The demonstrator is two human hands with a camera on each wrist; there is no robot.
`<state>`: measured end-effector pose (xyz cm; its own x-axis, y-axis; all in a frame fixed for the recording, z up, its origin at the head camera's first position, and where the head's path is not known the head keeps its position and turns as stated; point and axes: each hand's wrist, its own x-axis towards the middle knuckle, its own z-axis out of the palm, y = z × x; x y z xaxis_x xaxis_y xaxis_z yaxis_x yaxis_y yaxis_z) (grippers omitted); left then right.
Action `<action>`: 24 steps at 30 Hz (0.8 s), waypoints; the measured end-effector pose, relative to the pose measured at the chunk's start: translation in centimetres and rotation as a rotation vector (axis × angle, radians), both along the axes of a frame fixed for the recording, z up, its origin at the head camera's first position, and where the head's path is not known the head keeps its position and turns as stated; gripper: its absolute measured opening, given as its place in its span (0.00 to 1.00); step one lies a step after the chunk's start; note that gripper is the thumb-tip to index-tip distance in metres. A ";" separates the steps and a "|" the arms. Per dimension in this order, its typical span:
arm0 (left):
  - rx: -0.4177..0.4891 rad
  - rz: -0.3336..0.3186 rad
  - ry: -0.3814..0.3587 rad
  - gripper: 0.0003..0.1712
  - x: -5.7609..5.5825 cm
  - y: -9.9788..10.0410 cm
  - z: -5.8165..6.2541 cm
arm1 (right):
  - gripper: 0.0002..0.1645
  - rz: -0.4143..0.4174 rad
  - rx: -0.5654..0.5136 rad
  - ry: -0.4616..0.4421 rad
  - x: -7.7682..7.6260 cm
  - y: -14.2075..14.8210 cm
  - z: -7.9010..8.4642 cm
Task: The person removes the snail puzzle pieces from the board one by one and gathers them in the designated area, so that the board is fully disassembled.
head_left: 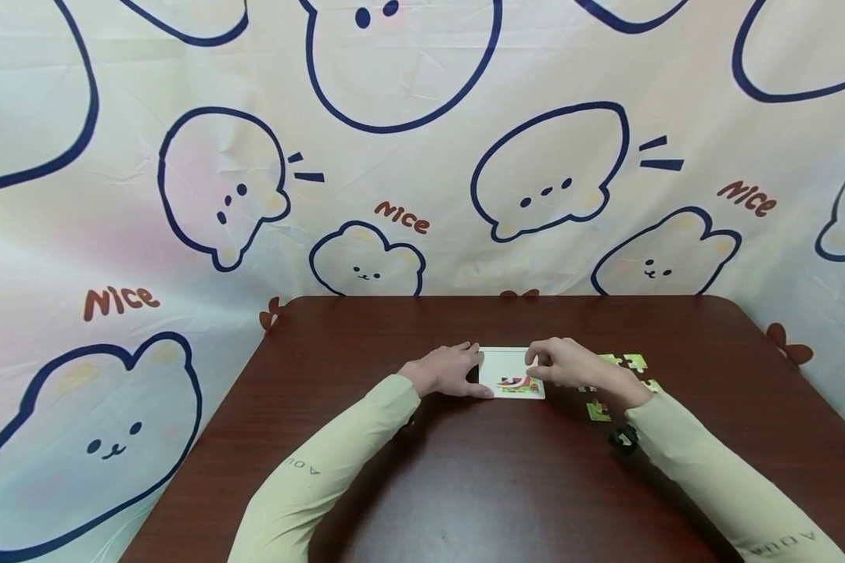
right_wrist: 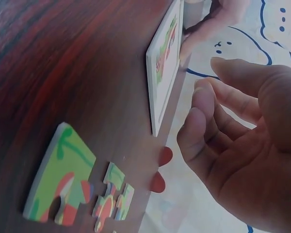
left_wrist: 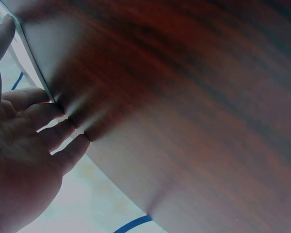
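A white puzzle board (head_left: 501, 361) lies on the table, with a few joined colourful pieces (head_left: 519, 385) in its near right part. My left hand (head_left: 451, 372) rests along the board's left edge, thumb near the near corner. In the left wrist view its fingers (left_wrist: 70, 148) are extended, with the tips at the tabletop beside the board. My right hand (head_left: 570, 363) hovers over the board's right side. Its fingers are loosely bent in the right wrist view, a gap shows between thumb (right_wrist: 237, 73) and forefinger, and no piece is visible there.
Loose green and red puzzle pieces lie right of the board, a near one (head_left: 597, 410) and others farther back (head_left: 635, 361), partly hidden by the right forearm. The brown table (head_left: 436, 485) ends at a cartoon-printed curtain (head_left: 451, 195).
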<state>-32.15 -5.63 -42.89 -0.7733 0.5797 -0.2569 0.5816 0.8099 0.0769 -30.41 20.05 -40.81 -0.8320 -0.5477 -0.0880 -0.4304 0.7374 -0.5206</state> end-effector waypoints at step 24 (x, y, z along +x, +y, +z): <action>-0.002 -0.016 0.025 0.51 0.1 0.0 0.0 | 0.09 0.010 0.107 -0.025 -0.5 -2.0 -1.6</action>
